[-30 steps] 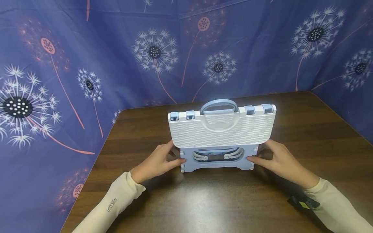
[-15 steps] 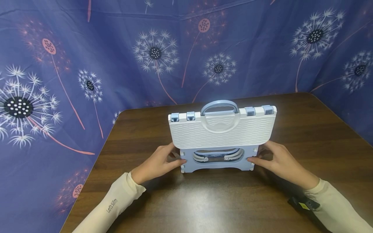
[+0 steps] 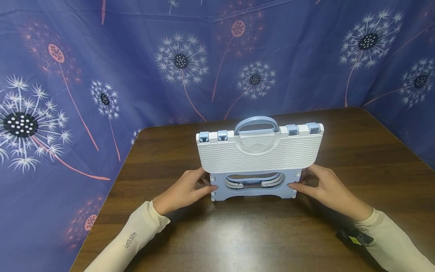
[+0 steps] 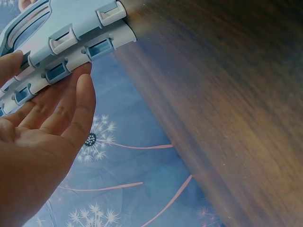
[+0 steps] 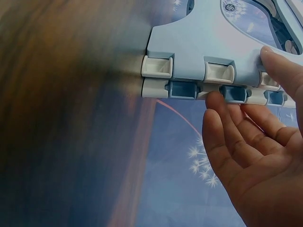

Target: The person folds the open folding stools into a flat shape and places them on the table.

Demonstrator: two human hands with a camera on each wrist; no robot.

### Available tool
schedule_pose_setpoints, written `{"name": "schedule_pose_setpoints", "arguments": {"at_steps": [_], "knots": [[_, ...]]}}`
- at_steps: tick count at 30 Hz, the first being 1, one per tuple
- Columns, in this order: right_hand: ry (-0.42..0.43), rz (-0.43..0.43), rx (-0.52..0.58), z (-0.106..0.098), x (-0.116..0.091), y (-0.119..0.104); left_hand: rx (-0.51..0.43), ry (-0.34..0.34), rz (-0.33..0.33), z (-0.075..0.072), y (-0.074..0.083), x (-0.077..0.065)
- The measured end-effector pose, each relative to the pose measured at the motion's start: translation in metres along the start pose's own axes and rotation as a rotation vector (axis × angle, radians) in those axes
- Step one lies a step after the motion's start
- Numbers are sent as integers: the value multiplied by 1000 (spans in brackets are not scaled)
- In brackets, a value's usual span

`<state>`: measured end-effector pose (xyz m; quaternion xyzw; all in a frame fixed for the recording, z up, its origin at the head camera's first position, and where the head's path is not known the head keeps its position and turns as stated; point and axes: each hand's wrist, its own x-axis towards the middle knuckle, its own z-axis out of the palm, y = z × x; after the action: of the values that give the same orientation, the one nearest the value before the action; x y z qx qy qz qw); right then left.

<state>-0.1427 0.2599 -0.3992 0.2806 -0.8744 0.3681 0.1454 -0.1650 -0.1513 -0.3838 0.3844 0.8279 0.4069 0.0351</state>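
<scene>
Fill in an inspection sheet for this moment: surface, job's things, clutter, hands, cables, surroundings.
Surface: brown wooden table, rounded corners.
Job's things: folded stool, white top panel over blue legs, stands upright on the table, handle on top.
Clutter: black strap with yellow tag beside the right sleeve.
Hands: left hand and right hand each touch one end of the stool's legs, fingers mostly straight, thumbs on the near face.
Cables: nothing seen.
Surroundings: blue dandelion-print cloth behind and on both sides.
</scene>
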Motion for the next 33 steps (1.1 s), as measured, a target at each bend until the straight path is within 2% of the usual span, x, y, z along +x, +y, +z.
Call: {"name": "schedule_pose_setpoints", "arguments": {"at_steps": [7, 20, 33], "knots": [[-1, 6, 1, 0, 0, -1, 0, 9, 22, 1, 0, 0], [15, 5, 17, 1, 0, 0, 71, 29, 58, 2, 1, 1], [23, 6, 5, 1, 0, -1, 98, 41, 58, 3, 0, 0]]}}
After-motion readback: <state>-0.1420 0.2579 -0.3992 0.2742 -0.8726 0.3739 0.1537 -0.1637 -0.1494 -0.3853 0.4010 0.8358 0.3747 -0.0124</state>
